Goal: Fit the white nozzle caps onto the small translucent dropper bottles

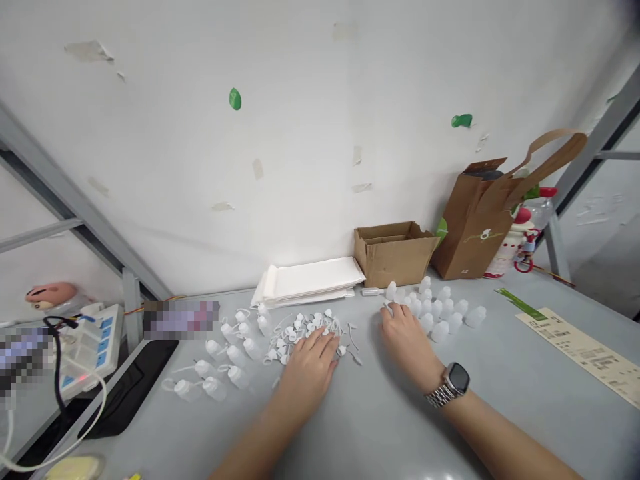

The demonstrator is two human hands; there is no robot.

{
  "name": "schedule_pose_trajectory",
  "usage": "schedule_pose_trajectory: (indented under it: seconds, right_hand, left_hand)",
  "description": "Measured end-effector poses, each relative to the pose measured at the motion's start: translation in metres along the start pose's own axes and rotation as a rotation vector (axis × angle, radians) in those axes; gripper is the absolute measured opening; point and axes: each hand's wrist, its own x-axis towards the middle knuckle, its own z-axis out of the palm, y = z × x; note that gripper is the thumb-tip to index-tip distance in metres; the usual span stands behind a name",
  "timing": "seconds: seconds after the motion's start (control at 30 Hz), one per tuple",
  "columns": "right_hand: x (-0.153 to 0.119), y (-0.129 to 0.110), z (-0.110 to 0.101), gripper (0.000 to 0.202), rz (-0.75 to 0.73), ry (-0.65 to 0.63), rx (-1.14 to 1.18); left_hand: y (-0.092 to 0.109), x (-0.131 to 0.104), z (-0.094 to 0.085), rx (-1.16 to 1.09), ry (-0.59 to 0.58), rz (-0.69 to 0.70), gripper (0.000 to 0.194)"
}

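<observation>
our left hand (311, 362) over loose white caps (291, 333) | our right hand (406, 337), well apart from it, beside frosted pieces (437, 309) | we cannot tell whether either grips | capped bottles (233, 354) left of both

Left hand (311, 363) palm down; right hand (406, 338) palm down, fingers bent.

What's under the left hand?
Small white pieces show beside and just beyond the left hand. Anything directly beneath it is covered, so I can't tell.
</observation>
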Motion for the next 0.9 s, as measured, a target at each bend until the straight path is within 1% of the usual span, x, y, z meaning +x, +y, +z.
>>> schedule_pose_trajectory:
  seconds: [0.17, 0.3, 0.4, 0.5, 0.67, 0.9]
  right_hand:
    - [0.0011, 0.0006, 0.0003, 0.013, -0.020, 0.008, 0.037]
    - [0.0006, -0.0014, 0.0030, 0.014, -0.013, 0.000, 0.035]
    - [0.0011, -0.0027, 0.0048, 0.015, -0.004, -0.023, 0.074]
    - [0.0024, -0.0031, 0.0037, 0.017, -0.013, -0.023, 0.108]
    - [0.0027, -0.0022, 0.0021, 0.016, 0.029, 0.006, 0.035]
    - [0.0027, -0.0015, 0.0051, 0.018, 0.053, -0.018, 0.016]
  left_hand:
    - [-0.0039, 0.0019, -0.0071, -0.016, -0.008, -0.056, 0.021]
    - [-0.0054, 0.0027, -0.0101, 0.011, -0.029, -0.095, 0.022]
    - [-0.0056, 0.0025, -0.0090, 0.015, -0.037, -0.086, 0.027]
    - [-0.0057, 0.0026, -0.0083, 0.006, -0.046, -0.078, 0.024]
    - [-0.0068, 0.0021, -0.0064, -0.001, -0.032, -0.088, 0.020]
    - [-0.0093, 0.0006, -0.0007, -0.011, -0.013, -0.110, 0.013]
